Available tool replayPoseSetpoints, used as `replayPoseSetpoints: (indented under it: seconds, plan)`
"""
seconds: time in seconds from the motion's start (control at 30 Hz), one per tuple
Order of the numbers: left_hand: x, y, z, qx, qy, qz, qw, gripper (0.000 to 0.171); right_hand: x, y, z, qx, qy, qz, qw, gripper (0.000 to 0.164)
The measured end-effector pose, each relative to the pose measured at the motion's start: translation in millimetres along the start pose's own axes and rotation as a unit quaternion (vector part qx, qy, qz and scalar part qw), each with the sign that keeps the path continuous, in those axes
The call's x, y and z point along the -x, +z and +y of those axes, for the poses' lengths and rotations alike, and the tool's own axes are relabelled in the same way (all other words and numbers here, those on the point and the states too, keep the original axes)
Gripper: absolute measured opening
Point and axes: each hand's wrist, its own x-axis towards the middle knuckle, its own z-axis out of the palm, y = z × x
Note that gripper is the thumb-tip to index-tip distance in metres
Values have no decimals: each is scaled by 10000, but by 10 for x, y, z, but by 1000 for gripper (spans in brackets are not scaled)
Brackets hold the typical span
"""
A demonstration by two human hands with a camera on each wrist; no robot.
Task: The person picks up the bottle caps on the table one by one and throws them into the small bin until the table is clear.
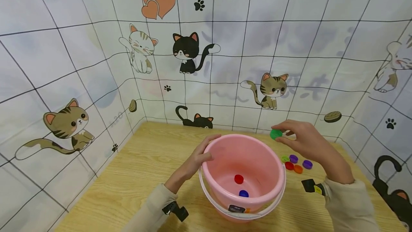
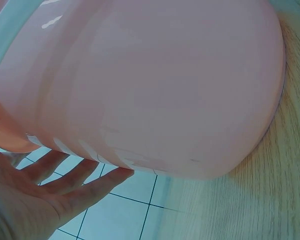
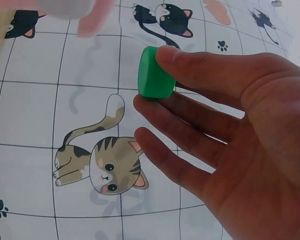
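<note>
Head view: right hand (image 1: 305, 141) raised above the bench (image 1: 135, 174), just right of the pink bucket (image 1: 225, 146) and beyond its rim, pinching a green cap (image 1: 275, 134) at the fingertips. Cap held in the air, clear of the bucket, level with the far rim. Left hand (image 1: 201, 157) laid on the bucket's left rim, fingers curled over the edge. Inside the bucket, a red cap (image 1: 239, 179) and a blue cap (image 1: 243, 193) on the bottom. On the bench right of the bucket, a small cluster of loose caps (image 1: 296, 163), under the right wrist.

Left wrist view: bucket wall (image 2: 155, 85) filling most of the frame, standing on the bench (image 2: 270, 200). Left hand's fingers (image 2: 70, 177) seen from the palm side, stretched out under the curve of the wall; grip on the rim not visible from here.

Right wrist view: green cap (image 3: 155, 73) on its side, clamped between thumb tip (image 3: 175, 55) above and a fingertip (image 3: 147, 105) below. Remaining fingers loosely extended under it, not touching the cap. Cat-patterned wall (image 3: 50, 100) behind.
</note>
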Motion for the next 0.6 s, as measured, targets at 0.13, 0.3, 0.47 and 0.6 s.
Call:
replayPoseSetpoints:
  seconds: [0.13,0.3,0.47,0.6]
  plan:
    - [-9,-1,-11,5,8,3,10000,74,-85,-13,-75,105,-68,16,9999,35]
    - [-24,-1,-30,39,-9,20,10000,75,-189,-8,-186,-25,-58,-124,9999,35]
    - [-22,4,-32,18,-25,48,10000,76,-272,13,-263,-185,-86,-210,9996,33]
    - [-21,9,-23,36,5,27,10000,76,-318,40,-303,-183,-193,-183,9995,33]
